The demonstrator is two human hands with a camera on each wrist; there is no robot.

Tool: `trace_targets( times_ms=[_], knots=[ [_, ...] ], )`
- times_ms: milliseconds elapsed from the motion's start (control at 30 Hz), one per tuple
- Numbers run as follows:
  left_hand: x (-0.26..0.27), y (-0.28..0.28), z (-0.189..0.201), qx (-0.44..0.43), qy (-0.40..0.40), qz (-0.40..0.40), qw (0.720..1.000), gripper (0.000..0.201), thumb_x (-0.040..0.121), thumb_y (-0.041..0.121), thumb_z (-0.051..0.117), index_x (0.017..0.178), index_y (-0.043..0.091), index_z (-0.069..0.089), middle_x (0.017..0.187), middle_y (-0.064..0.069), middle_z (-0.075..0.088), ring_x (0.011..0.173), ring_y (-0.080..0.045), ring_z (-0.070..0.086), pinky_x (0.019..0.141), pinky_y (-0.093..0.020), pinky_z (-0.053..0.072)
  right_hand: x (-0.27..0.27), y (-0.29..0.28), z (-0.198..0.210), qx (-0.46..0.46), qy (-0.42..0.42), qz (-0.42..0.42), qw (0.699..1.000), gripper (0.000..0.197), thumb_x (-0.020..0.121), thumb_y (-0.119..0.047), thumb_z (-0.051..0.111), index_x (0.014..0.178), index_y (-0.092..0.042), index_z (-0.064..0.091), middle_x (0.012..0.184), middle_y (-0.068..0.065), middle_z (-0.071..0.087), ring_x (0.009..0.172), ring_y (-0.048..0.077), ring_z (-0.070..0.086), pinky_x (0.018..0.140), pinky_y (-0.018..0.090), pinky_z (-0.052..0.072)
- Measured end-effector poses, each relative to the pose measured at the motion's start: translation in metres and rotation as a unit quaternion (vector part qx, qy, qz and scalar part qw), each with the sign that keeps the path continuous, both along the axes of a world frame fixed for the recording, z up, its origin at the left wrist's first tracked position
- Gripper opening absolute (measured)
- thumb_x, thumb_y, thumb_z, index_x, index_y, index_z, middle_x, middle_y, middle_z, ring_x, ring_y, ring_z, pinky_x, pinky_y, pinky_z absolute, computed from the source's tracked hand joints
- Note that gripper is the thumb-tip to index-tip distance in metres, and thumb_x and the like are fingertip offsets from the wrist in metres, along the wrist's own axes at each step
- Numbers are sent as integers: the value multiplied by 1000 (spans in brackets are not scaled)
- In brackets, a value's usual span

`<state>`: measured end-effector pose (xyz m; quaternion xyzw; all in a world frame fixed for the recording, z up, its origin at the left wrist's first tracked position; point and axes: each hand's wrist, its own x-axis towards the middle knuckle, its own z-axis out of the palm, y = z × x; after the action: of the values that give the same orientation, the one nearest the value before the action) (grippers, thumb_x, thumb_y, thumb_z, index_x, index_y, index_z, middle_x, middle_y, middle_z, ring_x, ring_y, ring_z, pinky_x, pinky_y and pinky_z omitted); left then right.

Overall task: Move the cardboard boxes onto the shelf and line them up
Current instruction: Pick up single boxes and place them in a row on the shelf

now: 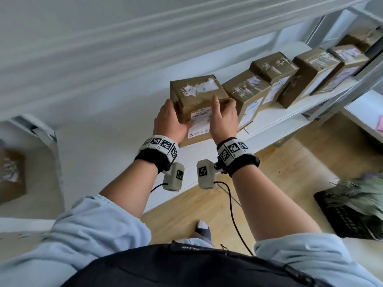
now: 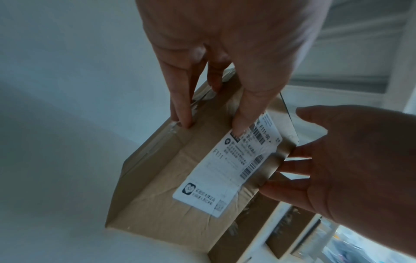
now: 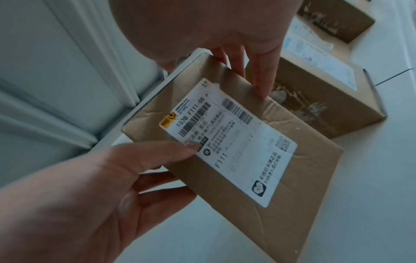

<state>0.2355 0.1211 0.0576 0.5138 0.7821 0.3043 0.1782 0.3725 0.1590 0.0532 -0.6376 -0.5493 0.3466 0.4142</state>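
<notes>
I hold a brown cardboard box with a white shipping label between both hands, at the left end of a row on the white shelf. My left hand grips its left side with the thumb on the label. My right hand grips the right side, thumb up along the front. The left wrist view shows the left hand on the box, whose lower edge meets the shelf board. The right wrist view shows the right hand on the box. The neighbouring box stands close on its right.
Several more boxes run in a line to the right along the shelf, up to the metal upright. A blurred box lies low at the left. A dark crate with dried plants stands on the wooden floor at the right.
</notes>
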Motion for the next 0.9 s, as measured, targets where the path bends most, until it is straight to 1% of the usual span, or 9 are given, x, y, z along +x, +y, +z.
trace_targets(
  times_ms=[167, 233, 267, 333, 500, 567, 633, 767, 900],
  knots=[
    [18, 28, -13, -34, 1, 45, 998, 55, 80, 37, 79, 115, 8, 47, 119, -10, 62, 107, -35, 61, 90, -46, 50, 12, 37, -13, -42, 10, 48, 998, 67, 94, -63, 41, 133, -10, 43, 136, 6, 50, 119, 24, 52, 104, 45, 41],
    [25, 32, -19, -60, 0, 58, 997, 54, 81, 36, 77, 116, 8, 48, 121, -11, 60, 108, -36, 59, 90, -44, 49, 16, 45, -19, -66, 10, 65, 996, 65, 95, -60, 44, 137, -10, 40, 140, 8, 48, 124, 26, 49, 105, 39, 38],
    [27, 32, -23, -71, -1, 62, 996, 53, 82, 36, 76, 117, 7, 48, 121, -12, 60, 109, -36, 59, 90, -43, 48, 17, 47, -23, -77, 8, 71, 994, 65, 96, -58, 46, 140, -10, 38, 142, 9, 47, 127, 27, 47, 104, 35, 35],
    [32, 32, -31, -82, -3, 68, 994, 54, 82, 35, 76, 117, 7, 48, 121, -12, 60, 109, -36, 59, 87, -41, 46, 18, 50, -29, -83, 1, 79, 993, 68, 96, -56, 49, 143, -9, 34, 142, 12, 47, 128, 28, 46, 99, 33, 33],
    [40, 31, -40, -81, 0, 79, 994, 53, 81, 40, 76, 113, 8, 48, 117, -12, 62, 101, -36, 62, 81, -40, 48, 17, 52, -37, -71, -13, 75, 995, 72, 95, -55, 49, 145, -7, 32, 141, 15, 48, 127, 32, 47, 102, 40, 37],
    [42, 29, -40, -84, 6, 78, 993, 53, 81, 41, 75, 112, 9, 47, 116, -12, 62, 99, -37, 62, 77, -36, 44, 16, 53, -37, -68, -24, 76, 995, 74, 95, -57, 47, 147, -8, 32, 143, 14, 48, 128, 31, 47, 103, 41, 38],
    [41, 27, -39, -92, 17, 79, 992, 53, 81, 43, 76, 111, 10, 47, 116, -12, 62, 100, -36, 62, 75, -33, 41, 16, 53, -38, -69, -27, 79, 994, 75, 94, -60, 47, 148, -9, 32, 144, 13, 48, 129, 30, 46, 104, 42, 38],
    [38, 19, -36, -115, 20, 95, 989, 49, 83, 45, 73, 110, 12, 49, 117, -11, 62, 102, -36, 61, 80, -36, 45, 17, 47, -40, -74, -25, 76, 994, 79, 93, -64, 46, 149, -10, 33, 146, 11, 46, 134, 28, 42, 108, 42, 36],
    [33, 3, -41, -130, 16, 94, 987, 53, 84, 41, 74, 120, 12, 48, 128, -9, 60, 114, -34, 58, 89, -35, 43, 19, 31, -42, -67, -40, 70, 994, 82, 93, -67, 43, 150, -10, 31, 149, 11, 42, 136, 29, 41, 109, 42, 35]
  ],
)
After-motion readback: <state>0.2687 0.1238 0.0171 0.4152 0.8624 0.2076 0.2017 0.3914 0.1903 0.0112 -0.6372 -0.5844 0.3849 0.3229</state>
